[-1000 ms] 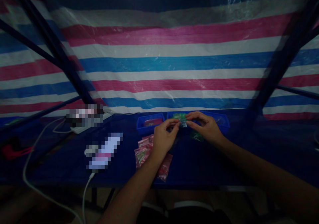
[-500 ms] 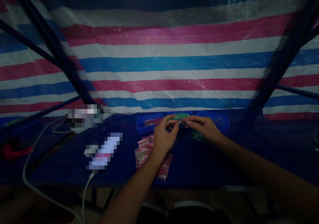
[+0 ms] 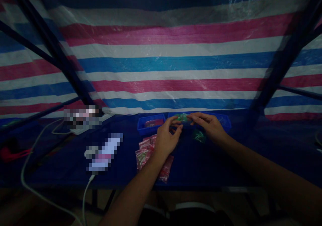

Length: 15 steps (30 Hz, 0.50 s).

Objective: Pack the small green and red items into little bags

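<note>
My right hand [image 3: 210, 127] pinches a small green packet [image 3: 182, 117] over the middle blue tray [image 3: 173, 114]. My left hand [image 3: 166, 137] is just left of it, fingers curled, its fingertips close to the packet; whether they touch it I cannot tell. A second green packet [image 3: 199, 135] lies on the dark blue table under my right hand. Several red packets [image 3: 144, 152] lie beside and under my left wrist.
Three blue trays stand in a row at the table's back; the left tray [image 3: 151, 122] holds red pieces. A blurred device [image 3: 104, 152] with a white cable [image 3: 85, 195] lies at the left, a power strip [image 3: 83, 117] behind it. A striped tarp [image 3: 161, 61] hangs behind.
My right hand has lifted the green packet slightly and shifted it a little right over the tray. My left hand's fingers have drawn back a bit from it.
</note>
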### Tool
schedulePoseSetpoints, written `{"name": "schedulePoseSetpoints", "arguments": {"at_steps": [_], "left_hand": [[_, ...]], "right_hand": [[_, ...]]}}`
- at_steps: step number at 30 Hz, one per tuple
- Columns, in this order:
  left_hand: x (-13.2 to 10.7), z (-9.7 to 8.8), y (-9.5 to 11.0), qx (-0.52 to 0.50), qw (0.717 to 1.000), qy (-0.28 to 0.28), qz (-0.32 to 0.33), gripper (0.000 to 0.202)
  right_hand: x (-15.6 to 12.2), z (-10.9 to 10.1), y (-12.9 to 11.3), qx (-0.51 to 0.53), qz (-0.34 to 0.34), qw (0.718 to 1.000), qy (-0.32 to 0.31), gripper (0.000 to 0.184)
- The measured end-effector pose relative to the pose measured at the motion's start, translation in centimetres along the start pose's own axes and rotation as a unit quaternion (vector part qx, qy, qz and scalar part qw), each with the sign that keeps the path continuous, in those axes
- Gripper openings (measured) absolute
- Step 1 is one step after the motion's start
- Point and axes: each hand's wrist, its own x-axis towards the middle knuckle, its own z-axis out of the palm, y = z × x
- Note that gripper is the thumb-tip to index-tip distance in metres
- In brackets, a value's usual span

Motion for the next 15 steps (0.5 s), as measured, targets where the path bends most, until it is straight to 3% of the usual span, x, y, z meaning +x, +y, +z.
{"name": "schedulePoseSetpoints", "arguments": {"at_steps": [7, 11, 15], "left_hand": [[-0.5, 0.3, 0.0, 0.098, 0.987, -0.081, 0.1, 0.015], [-0.9, 0.6, -0.3, 0.131, 0.97, -0.152, 0.141, 0.019], [-1.3, 0.7, -0.1, 0.174, 0.949, -0.194, 0.175, 0.027]], "right_hand": [[0.9, -2.5, -0.1, -0.072, -0.069, 0.985, 0.139, 0.041], [1.2, -3.4, -0.2, -0.19, -0.136, 0.952, 0.199, 0.043], [1.4, -4.1, -0.1, -0.285, -0.179, 0.915, 0.221, 0.055]]}}
